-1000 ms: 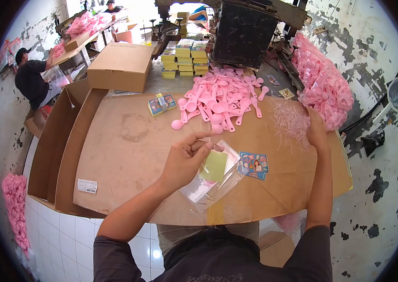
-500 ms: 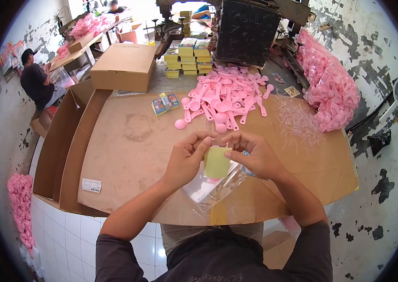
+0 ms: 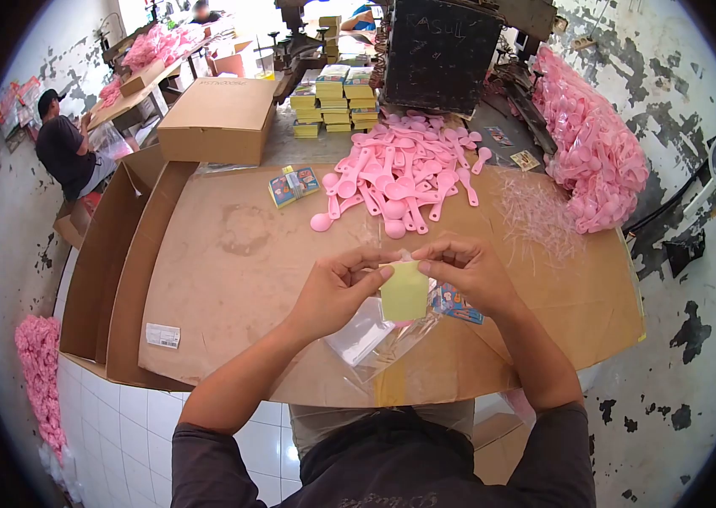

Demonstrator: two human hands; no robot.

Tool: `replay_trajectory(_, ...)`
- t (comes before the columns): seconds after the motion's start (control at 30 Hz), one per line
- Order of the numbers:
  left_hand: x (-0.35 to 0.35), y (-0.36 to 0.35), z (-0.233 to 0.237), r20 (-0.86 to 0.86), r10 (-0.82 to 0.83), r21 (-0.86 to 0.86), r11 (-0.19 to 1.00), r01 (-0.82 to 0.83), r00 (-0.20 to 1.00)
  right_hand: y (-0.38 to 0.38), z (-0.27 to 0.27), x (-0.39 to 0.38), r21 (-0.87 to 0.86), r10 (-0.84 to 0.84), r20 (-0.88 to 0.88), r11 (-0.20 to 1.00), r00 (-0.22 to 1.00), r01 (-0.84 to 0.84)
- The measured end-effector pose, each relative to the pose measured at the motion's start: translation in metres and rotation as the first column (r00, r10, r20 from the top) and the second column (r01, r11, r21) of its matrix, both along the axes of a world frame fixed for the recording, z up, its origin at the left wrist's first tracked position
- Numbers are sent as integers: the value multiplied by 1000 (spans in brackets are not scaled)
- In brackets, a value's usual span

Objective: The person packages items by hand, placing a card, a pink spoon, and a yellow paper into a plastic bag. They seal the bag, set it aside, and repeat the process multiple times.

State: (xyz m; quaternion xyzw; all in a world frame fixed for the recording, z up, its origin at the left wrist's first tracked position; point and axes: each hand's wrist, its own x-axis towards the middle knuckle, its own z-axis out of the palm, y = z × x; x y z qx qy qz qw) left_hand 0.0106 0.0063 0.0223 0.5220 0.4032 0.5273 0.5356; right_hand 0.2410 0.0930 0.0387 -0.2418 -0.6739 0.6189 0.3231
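Over the front of the cardboard-covered table, my left hand [image 3: 339,288] and my right hand [image 3: 470,273] pinch the top corners of a pale yellow-green card [image 3: 405,292]. Clear film shows between my fingertips above it, and a bit of pink sticks out below its lower edge; the rest behind the card is hidden. Beneath my hands lies a stack of clear plastic bags [image 3: 360,335]. Blue printed cards [image 3: 458,303] lie by my right hand, partly covered by it. Beyond my hands is a heap of pink plastic spoons [image 3: 400,178].
A banded card bundle [image 3: 294,185] lies left of the spoons. Card stacks [image 3: 333,100], a closed carton [image 3: 218,118] and a black machine [image 3: 441,59] stand behind. Bagged pink spoons [image 3: 591,152] and plastic shreds [image 3: 536,218] are on the right. Another person [image 3: 66,148] sits far left.
The card has moved a little to the right and up. My right thumb has shifted from the card's side to its top corner, and more of the blue cards shows.
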Motion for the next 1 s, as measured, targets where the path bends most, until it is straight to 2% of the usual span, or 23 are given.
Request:
replay_trajectory(0.2,1,0,-4,-6,32,79,996,-31,999,1,5,5,-45,-12,80,999,997,16)
replay_trajectory(0.27,3,-1,-5,-26,58,100,993,-56,998,-1,7,2,-75,4,26,997,1000,-3)
replay_trajectory(0.37,7,-3,1,47,94,59,994,-96,994,-1,2,0,-84,-5,-1,996,1000,4)
replay_trajectory(0.5,1,2,-6,0,35,63,997,-35,999,0,3,1,-50,-13,39,999,999,15)
replay_trajectory(0.67,-2,2,-5,-28,20,61,998,-18,999,7,-5,6,25,-2,6,1000,1000,2)
replay_trajectory(0.77,-9,6,-13,-126,-17,141,989,35,992,9,-6,7,70,6,24,997,1000,-7)
replay_trajectory(0.87,-12,7,-17,-115,-55,130,989,70,992,10,1,9,90,24,33,996,999,-27)
replay_trajectory(0.97,-14,8,-12,245,-156,36,988,152,957,12,3,13,130,32,75,991,997,-42)
replay_trajectory(1.0,-13,7,-12,235,-138,14,990,138,962,12,3,14,148,31,97,988,995,-45)
